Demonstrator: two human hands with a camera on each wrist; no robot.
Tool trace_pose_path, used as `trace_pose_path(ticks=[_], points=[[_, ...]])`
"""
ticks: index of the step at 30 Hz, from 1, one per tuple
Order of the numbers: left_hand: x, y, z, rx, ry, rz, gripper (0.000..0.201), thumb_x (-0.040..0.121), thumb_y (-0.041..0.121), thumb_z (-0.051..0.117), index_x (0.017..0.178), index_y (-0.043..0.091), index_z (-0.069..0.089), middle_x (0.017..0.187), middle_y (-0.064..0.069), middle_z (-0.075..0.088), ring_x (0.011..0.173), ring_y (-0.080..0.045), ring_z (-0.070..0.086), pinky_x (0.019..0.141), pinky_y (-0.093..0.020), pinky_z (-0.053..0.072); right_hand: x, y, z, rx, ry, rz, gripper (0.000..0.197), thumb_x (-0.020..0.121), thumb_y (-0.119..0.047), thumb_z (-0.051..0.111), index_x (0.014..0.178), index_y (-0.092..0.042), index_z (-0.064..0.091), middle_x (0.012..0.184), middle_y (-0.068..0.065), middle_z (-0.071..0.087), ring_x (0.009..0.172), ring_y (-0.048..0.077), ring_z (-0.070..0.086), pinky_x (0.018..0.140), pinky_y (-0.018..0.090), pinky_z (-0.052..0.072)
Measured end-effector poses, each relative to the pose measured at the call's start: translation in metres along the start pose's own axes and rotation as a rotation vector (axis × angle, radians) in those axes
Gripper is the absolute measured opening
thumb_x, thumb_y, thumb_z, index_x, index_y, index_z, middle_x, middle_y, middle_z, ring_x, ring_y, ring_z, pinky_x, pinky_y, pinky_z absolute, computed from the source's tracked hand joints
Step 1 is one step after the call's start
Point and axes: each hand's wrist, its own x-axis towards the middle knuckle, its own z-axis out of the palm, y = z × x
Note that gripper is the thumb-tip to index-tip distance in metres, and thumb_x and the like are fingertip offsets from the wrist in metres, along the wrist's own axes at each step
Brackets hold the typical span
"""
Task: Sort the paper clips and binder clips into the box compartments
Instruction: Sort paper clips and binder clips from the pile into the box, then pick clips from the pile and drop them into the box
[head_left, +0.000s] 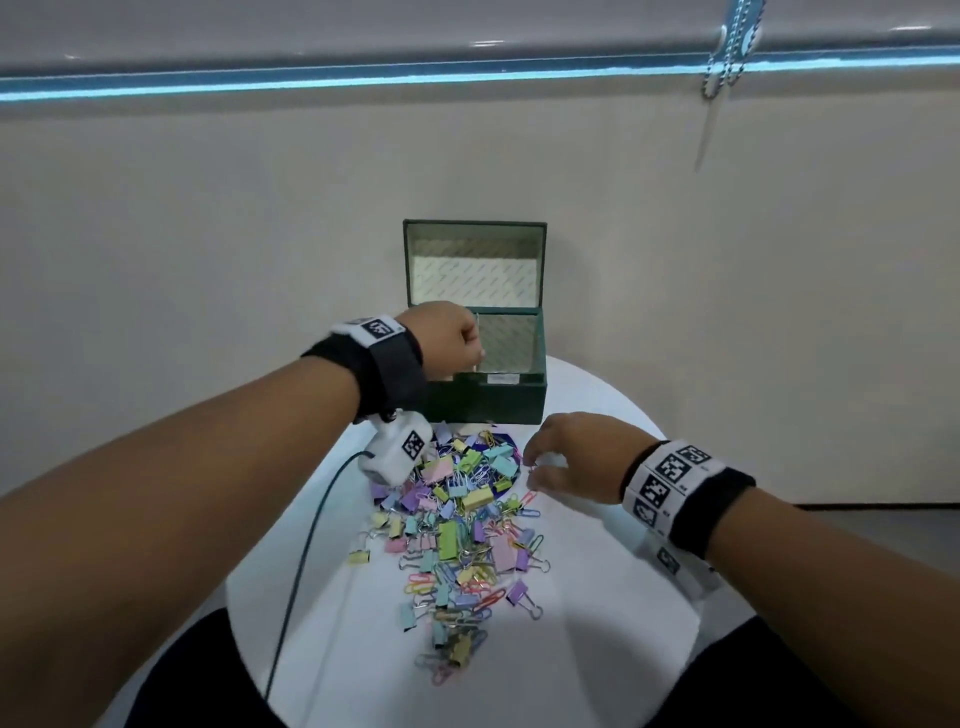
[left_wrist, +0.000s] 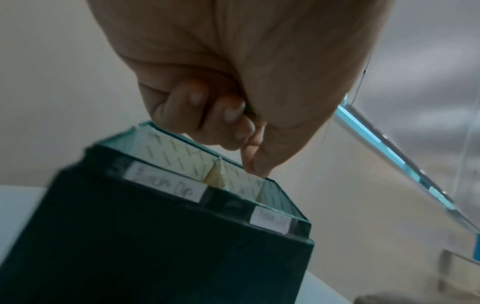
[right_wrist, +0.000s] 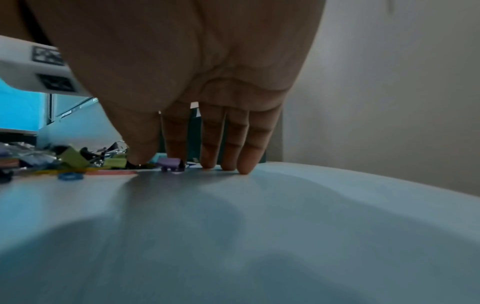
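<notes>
A dark green box (head_left: 488, 400) stands open at the table's far side, lid up, with a divider and two white labels (left_wrist: 166, 183) on its front rim. My left hand (head_left: 475, 348) hovers over the left compartment. Its fingers (left_wrist: 228, 111) are curled into the palm with a sliver of green between them. A pile of pastel binder clips and paper clips (head_left: 457, 519) covers the table's middle. My right hand (head_left: 532, 470) is down at the pile's right edge. Its thumb and forefinger close around a small purple clip (right_wrist: 170, 163); the other fingertips (right_wrist: 244, 168) touch the table.
The round white table (head_left: 597, 597) ends close behind the box, near a beige wall. A dark cable (head_left: 306, 545) runs from the left wrist camera (head_left: 397, 452) across the table's left side. A dark blue disc (head_left: 511, 449) lies under the pile's far end.
</notes>
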Motion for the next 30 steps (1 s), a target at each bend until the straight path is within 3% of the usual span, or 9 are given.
trace_pose_path(ticks=[3,6,10,12,15,20,23,27,30], points=[[0.025,0.014,0.010,0.022,-0.011,-0.045,0.015,0.090,0.027,0.062,0.084,0.015,0.069,0.086,-0.002,0.069,0.079,-0.019,0.061,0.062,-0.025,0.043,0.004,0.004,0.006,-0.036,0.039,0.002,0.020,0.093,-0.038,0.056,0.108,-0.034,0.068,0.115,-0.009,0.062,0.104,0.018,0.061,0.091,0.036,0.051],[0.036,0.023,0.014,-0.021,-0.005,-0.084,0.015,0.085,0.022,0.068,0.099,0.017,0.072,0.100,-0.001,0.070,0.091,-0.021,0.065,0.079,-0.028,0.053,0.007,0.009,0.011,0.011,0.075,0.053,0.023,0.086,-0.023,0.053,0.100,-0.034,0.068,0.109,-0.011,0.065,0.099,0.018,0.063,0.089,0.035,0.054],[0.038,0.030,0.010,-0.077,-0.029,-0.093,0.039,0.086,0.021,0.071,0.124,0.016,0.067,0.115,-0.002,0.071,0.097,-0.021,0.068,0.092,-0.037,0.055,0.009,0.006,0.011,0.031,0.098,0.044,0.015,0.088,-0.030,0.056,0.099,-0.032,0.066,0.101,-0.008,0.067,0.094,0.019,0.063,0.084,0.035,0.055],[0.029,0.030,0.005,-0.063,0.014,-0.052,0.037,0.089,0.021,0.069,0.125,0.018,0.066,0.116,0.000,0.070,0.099,-0.018,0.067,0.093,-0.034,0.054,0.011,0.003,0.009,0.047,0.099,0.028,0.021,0.091,-0.038,0.059,0.110,-0.032,0.066,0.104,-0.009,0.066,0.096,0.016,0.062,0.085,0.034,0.054],[-0.006,0.028,0.003,-0.064,0.100,0.061,0.019,0.093,0.022,0.064,0.111,0.026,0.068,0.105,0.009,0.068,0.094,-0.010,0.062,0.088,-0.029,0.051,0.016,0.001,0.008,0.045,0.101,-0.007,0.031,0.094,-0.039,0.059,0.124,-0.036,0.064,0.109,-0.008,0.063,0.100,0.016,0.060,0.086,0.033,0.052],[-0.071,0.001,0.024,0.215,-0.085,0.142,0.014,0.098,0.036,0.053,0.104,0.032,0.065,0.098,0.013,0.062,0.083,-0.004,0.058,0.076,-0.021,0.049,0.024,-0.007,0.011,0.001,0.132,-0.055,0.034,0.097,-0.037,0.055,0.130,-0.038,0.061,0.107,-0.002,0.058,0.098,0.020,0.059,0.082,0.034,0.053],[-0.091,-0.035,0.036,0.441,-0.093,0.043,0.026,0.099,0.032,0.044,0.118,0.031,0.061,0.111,0.009,0.059,0.096,-0.013,0.059,0.077,-0.030,0.052,0.029,-0.009,0.010,0.027,0.104,-0.023,0.030,0.095,-0.038,0.059,0.124,-0.037,0.065,0.109,-0.002,0.057,0.100,0.020,0.058,0.087,0.037,0.054],[-0.104,-0.063,0.044,0.420,-0.121,-0.087,0.036,0.100,0.039,0.041,0.134,0.034,0.052,0.127,0.007,0.056,0.115,-0.019,0.057,0.091,-0.037,0.050,0.031,-0.008,0.010,0.016,0.103,0.028,0.013,0.090,-0.041,0.064,0.088,-0.029,0.062,0.095,-0.007,0.056,0.089,0.017,0.058,0.079,0.033,0.052],[-0.103,-0.067,0.049,0.275,-0.138,-0.033,0.040,0.102,0.032,0.040,0.141,0.040,0.046,0.128,0.006,0.056,0.116,-0.018,0.055,0.096,-0.035,0.046,0.030,-0.010,0.012,0.034,0.109,0.041,0.014,0.092,-0.039,0.062,0.104,-0.033,0.063,0.102,-0.008,0.057,0.093,0.017,0.058,0.085,0.034,0.053]])
